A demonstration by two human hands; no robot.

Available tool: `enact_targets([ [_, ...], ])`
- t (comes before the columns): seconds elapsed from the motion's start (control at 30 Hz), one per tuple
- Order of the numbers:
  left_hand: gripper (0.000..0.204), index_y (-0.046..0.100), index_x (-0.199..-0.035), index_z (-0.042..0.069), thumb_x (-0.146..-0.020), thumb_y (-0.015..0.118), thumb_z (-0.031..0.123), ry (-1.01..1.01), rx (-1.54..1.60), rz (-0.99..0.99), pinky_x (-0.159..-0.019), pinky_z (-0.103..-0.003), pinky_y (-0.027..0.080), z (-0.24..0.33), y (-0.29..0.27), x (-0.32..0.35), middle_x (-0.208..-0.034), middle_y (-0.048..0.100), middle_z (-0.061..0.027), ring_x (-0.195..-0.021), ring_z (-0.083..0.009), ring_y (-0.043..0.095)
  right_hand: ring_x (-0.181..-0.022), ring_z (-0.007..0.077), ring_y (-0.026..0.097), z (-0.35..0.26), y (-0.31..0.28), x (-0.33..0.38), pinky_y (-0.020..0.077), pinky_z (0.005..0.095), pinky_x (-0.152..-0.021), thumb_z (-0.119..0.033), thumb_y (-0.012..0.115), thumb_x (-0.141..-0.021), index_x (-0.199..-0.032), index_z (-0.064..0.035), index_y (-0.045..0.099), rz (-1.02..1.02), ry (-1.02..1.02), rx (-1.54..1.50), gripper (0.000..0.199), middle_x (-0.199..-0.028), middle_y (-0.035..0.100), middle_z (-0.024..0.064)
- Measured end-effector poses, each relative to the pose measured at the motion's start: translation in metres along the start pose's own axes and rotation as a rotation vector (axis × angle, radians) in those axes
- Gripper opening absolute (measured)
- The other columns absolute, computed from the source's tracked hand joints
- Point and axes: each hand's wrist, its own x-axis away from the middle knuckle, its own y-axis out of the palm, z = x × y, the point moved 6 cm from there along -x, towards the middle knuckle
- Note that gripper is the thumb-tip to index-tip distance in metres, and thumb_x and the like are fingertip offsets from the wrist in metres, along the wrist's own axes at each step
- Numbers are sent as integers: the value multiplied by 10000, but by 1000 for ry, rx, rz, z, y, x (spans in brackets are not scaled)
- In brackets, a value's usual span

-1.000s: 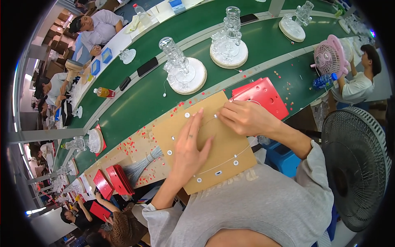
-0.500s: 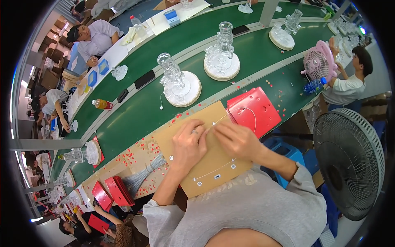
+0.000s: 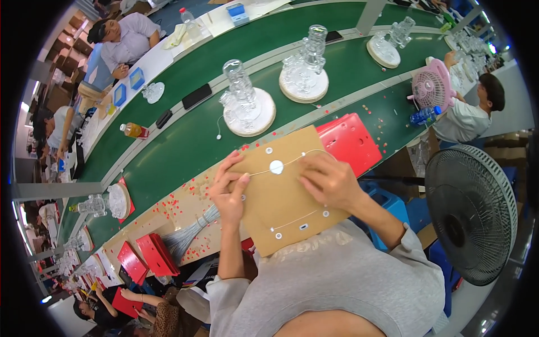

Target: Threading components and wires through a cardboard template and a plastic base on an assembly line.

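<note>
In front of my chest is a tan brown board (image 3: 275, 196), with a round white-looking hole and several small ringed holes. A thin white cord (image 3: 261, 172) runs across the hole, passes a small slot on the right and bends toward my right hand. My left hand (image 3: 227, 194) is at the board's left edge, its thumb and fingers pinching the cord. Over the board's right side my right hand (image 3: 332, 182) is closed around the cord, its fingertips curled. A second piece of cord lies along the board's near edge. Red punched sheets (image 3: 351, 143) lie beyond my right hand.
Clear figurine lamps on round bases (image 3: 250, 115) stand on the green belt (image 3: 185, 137). A bundle of grey cords (image 3: 191, 236) and red stacks (image 3: 157, 255) lie to the left. A black fan (image 3: 471, 213) stands close on the right. Other people work around the belt.
My hands have drawn apart from the board's middle. The left moved to the left edge, uncovering the round hole, and the cord now stretches between both hands.
</note>
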Motion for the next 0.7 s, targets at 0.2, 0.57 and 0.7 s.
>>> enact_targets([
  [0.2, 84, 690, -760, -54, -803, 752, -18, 13, 24, -30, -1135, -482, 389, -9, 1, -3, -1300, 637, -235, -1384, -372, 502, -933, 257, 694, -13, 34, -61, 575, 380, -772, -61, 793, -781, -1028, -67, 773, -72, -42, -274, 248, -996, 724, 70],
  [0.57, 783, 311, -1582, 57, -856, 568, -84, -418, 564, -37, -1049, -353, 466, -14, 9, 8, -1379, 577, -185, -1270, -245, 579, -763, 232, 682, -22, 58, -74, 552, 331, -673, 31, 728, -806, -1056, -86, 796, -138, -56, -449, 284, -894, 700, 67],
  [0.7, 775, 325, -1574, 50, -853, 559, -113, -386, 498, 12, -970, -323, 517, -16, 7, 8, -1329, 612, -173, -1171, -218, 644, -739, 213, 668, -16, 55, -68, 543, 329, -636, 72, 717, -770, -1079, -99, 790, -136, -58, -354, 361, -896, 683, 63],
])
